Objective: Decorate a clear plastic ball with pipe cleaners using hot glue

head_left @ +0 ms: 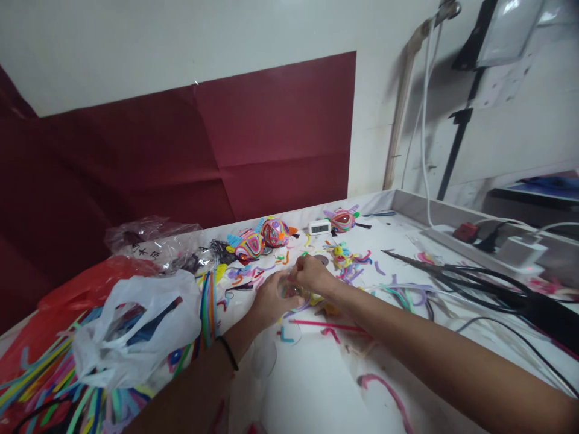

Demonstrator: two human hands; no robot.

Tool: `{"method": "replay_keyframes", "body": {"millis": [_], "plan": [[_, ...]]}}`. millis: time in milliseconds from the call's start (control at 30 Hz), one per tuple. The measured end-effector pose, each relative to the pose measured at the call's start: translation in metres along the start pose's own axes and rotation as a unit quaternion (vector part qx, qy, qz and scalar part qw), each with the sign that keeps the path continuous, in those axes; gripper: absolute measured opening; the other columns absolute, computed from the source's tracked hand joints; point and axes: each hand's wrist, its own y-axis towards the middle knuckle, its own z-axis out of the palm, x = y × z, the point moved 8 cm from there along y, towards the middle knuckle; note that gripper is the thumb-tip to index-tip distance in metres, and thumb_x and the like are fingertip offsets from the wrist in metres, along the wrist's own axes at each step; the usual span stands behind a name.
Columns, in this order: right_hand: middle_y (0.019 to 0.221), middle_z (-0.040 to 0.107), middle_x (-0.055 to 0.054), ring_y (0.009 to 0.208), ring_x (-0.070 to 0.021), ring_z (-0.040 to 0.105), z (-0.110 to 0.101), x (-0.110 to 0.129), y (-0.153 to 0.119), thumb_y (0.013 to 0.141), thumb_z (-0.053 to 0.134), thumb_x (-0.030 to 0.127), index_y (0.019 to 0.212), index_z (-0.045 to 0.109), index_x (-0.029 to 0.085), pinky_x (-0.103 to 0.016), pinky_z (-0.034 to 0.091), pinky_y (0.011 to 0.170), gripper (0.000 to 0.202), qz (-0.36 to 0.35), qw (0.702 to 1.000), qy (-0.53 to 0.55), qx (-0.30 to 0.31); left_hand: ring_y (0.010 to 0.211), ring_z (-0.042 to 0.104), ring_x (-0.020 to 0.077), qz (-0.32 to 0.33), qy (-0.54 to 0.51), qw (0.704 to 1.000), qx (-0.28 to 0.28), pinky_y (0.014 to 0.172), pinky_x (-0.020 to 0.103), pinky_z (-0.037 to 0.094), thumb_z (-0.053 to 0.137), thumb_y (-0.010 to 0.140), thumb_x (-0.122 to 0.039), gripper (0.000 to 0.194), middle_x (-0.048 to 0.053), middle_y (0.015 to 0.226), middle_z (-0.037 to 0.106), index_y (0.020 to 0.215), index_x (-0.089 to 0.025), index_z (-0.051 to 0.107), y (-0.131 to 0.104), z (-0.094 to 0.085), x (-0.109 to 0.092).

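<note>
My left hand (270,299) is curled around a clear round plastic ball (289,289), gripping it by the side. Bent over the top of that ball is my right hand (311,274), its fingers closed; whether they pinch something small there is hidden. Just beyond the hands lie short scraps of coloured pipe cleaner (260,280). A yellow and pink fuzzy piece (341,256) rests to the right of my hands. Below them a pink pipe cleaner (328,325) lies across the white table.
Decorated round figures (248,245) and a small digital clock (319,227) stand along the back edge. Pipe cleaner bundles (49,367) and a white plastic bag (136,325) fill the left side. Large black-handled scissors (479,286), cables and a power strip (520,256) occupy the right.
</note>
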Motion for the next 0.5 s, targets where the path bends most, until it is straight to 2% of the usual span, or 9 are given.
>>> {"method": "replay_keyframes", "body": {"millis": [333,500], "plan": [[0.108,0.064,-0.006,0.092,-0.0189,0.063,0.0042,-0.0004,-0.0018,0.092,0.058,0.034,0.109,0.061,0.015,-0.039,0.054,0.079,0.025,-0.001,0.999,0.032,-0.013,0.107,0.059,0.0261,0.006,-0.003,1.000,-0.011,0.093,0.038,0.043,0.074,0.062,-0.020,0.049,0.010,0.113,0.065,0.109,-0.017,0.057,-0.0013,0.0006,0.0029],[0.103,0.064,-0.005,0.085,-0.0168,0.064,0.0018,0.0007,-0.0019,0.092,0.057,0.034,0.107,0.061,0.015,-0.036,0.055,0.075,0.024,-0.045,0.998,0.037,-0.038,0.103,0.060,0.0237,0.009,-0.002,1.000,-0.018,0.089,0.036,0.044,0.074,0.064,-0.023,0.045,0.007,0.110,0.066,0.106,-0.019,0.058,-0.0010,0.0002,0.0063]]}}
